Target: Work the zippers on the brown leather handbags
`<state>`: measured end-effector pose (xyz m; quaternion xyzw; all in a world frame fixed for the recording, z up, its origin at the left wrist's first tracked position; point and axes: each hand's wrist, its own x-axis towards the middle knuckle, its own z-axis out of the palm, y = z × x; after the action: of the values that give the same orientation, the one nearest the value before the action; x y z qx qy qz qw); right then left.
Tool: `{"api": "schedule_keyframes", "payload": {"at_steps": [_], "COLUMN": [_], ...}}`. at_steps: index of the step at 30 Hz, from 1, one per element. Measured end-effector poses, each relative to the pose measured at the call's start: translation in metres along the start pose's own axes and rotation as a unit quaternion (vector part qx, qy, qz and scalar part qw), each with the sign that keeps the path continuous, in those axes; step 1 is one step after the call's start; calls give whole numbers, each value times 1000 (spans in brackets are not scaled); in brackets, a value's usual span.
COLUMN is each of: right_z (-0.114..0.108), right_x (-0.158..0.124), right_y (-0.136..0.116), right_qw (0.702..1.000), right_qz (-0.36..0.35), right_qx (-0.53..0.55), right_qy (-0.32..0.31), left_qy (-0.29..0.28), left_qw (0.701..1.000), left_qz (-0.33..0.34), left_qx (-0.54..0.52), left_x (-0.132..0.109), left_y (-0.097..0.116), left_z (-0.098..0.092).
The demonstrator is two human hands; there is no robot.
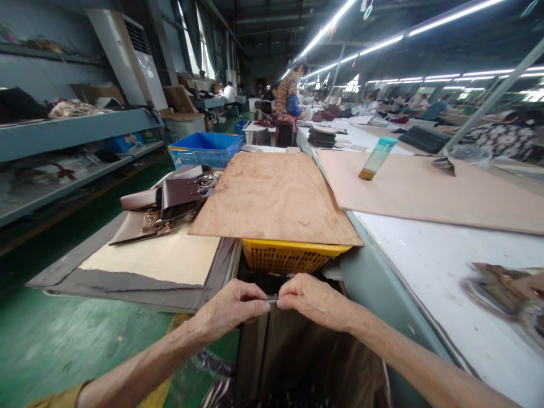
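My left hand [233,306] and my right hand [312,300] meet low in the middle of the view, thumbs and fingers pinched. Between the fingertips a thin grey strip [272,298] shows, with a small dark bit on it. Most of the strip is hidden by the fingers. Dark brown material [293,351] hangs directly below the hands, over the lap. Whether the strip is joined to it, I cannot tell.
Ahead, a plywood board [272,192] lies over a yellow basket [293,258]. Brown bags with metal fittings [178,198] are piled at left near a blue crate [206,150]. On the right-hand table stand a glue bottle [377,158] and brown pieces [510,289]. A person [287,102] stands farther back.
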<state>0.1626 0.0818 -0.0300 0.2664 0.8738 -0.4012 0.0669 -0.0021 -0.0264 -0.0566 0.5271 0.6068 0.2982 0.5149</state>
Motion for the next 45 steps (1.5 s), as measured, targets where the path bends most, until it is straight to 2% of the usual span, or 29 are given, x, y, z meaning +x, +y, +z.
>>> {"api": "schedule_keyframes", "payload": {"at_steps": [3,8,13,19,23,27,29,32,34,36,39,45], "right_z": [3,5,8,16,17,19,20,17,11,4,-6,-20], "right_x": [-1,-3,-6,-5,-6,-6,-6,-7,-9,-12,-17,-28], "right_y": [-1,-1,-4,-3,-1,-5,-7,-6,-2,4,14,40], "right_qw": [1000,999,999,991,982,954,947,972,991,998,999,999], "right_qz": [-20,-47,-31,-55,-81,-107,-113,-115,-91,-53,-17,22], "right_qx": [-6,-2,-23,-105,-163,-279,-298,-205,-97,-21,10,1], "right_qy": [17,11,18,68,49,38,35,25,1,-18,-26,-34], "left_qy": [12,27,51,59,49,58,63,56,42,30,19,15], "left_qw": [1000,999,998,998,999,997,996,994,994,996,998,997], "left_qz": [-6,-10,-30,-9,-2,14,27,50,62,63,47,51], "left_qx": [8,-27,-32,0,15,40,61,80,75,62,40,52], "left_x": [1,3,4,3,3,2,0,-3,-5,-7,-9,-10], "left_y": [1,1,6,4,1,3,5,6,7,8,10,10], "left_z": [2,9,14,13,12,14,15,16,15,14,13,9]}}
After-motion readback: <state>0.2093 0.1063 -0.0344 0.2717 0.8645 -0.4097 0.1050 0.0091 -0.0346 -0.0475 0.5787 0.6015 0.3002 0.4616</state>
